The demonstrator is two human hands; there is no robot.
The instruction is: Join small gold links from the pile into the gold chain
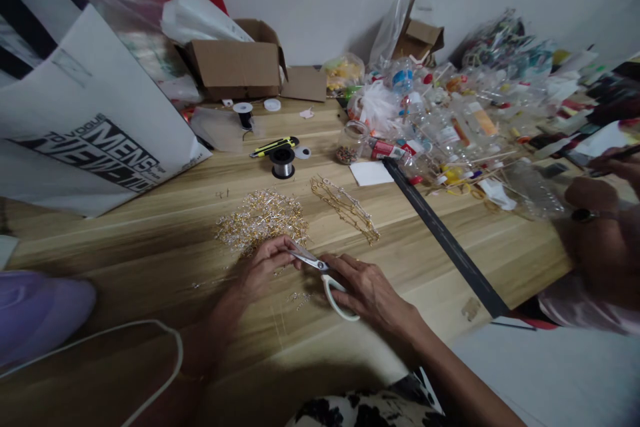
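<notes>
My right hand [370, 290] grips a pair of scissors [321, 266] with white handles, its blades pointing left. The blade tips reach the fingers of my left hand [265, 265], which are pinched together; whatever sits between them is too small to make out. Just beyond my left hand lies a heap of tiny gold and silver jewelry pieces [265, 212]. A few small silver bits [299, 297] are scattered on the wood below the scissors. Several gold and silver chains [345, 207] are laid out to the right of the heap.
Behind the heap are a wire spool [283, 163], a yellow-black utility knife [274, 146] and a jar of beads [349, 143]. A black strip [445, 237] crosses the table [415, 273]. Plastic bottles [450, 133] crowd the right; another person's hand [593, 195] is there. A white bag [90, 120] stands left.
</notes>
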